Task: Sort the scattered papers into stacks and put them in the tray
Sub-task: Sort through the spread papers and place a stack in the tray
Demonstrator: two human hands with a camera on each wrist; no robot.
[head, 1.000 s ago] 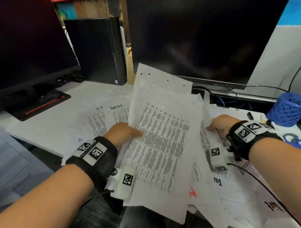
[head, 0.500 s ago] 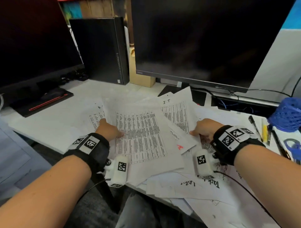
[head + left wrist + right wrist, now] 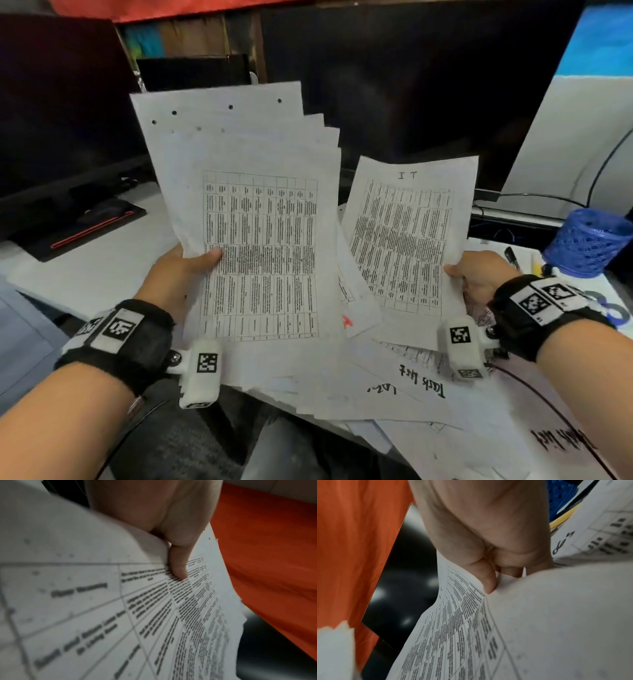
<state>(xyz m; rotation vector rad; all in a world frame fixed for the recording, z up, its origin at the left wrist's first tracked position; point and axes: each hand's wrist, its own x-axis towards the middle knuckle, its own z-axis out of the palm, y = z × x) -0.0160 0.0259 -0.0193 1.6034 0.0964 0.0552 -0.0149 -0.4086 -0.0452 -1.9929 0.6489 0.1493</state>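
Note:
My left hand (image 3: 186, 270) holds up a fanned stack of printed table sheets (image 3: 253, 219), thumb on the top page; the left wrist view shows the same stack (image 3: 154, 615) with the thumb pressed on it. My right hand (image 3: 479, 274) pinches a single sheet marked "IT" (image 3: 407, 236) by its right edge and holds it raised beside the stack; in the right wrist view the IT sheet (image 3: 453, 628) is pinched between thumb and fingers. More scattered papers (image 3: 411, 387), some with handwritten "Task list", lie on the desk below. No tray is in view.
Two dark monitors (image 3: 411, 85) stand behind, with a black computer case (image 3: 191, 72) between them. A blue mesh pen cup (image 3: 589, 243) and pens (image 3: 512, 255) sit at the right. A black and red mat (image 3: 85, 226) lies at the left. The white desk edge (image 3: 68, 301) runs near my left wrist.
Half a second ago both hands were pressing papers on the desk. Now the left has raised the stack again and the right has lifted the IT sheet off the pile.

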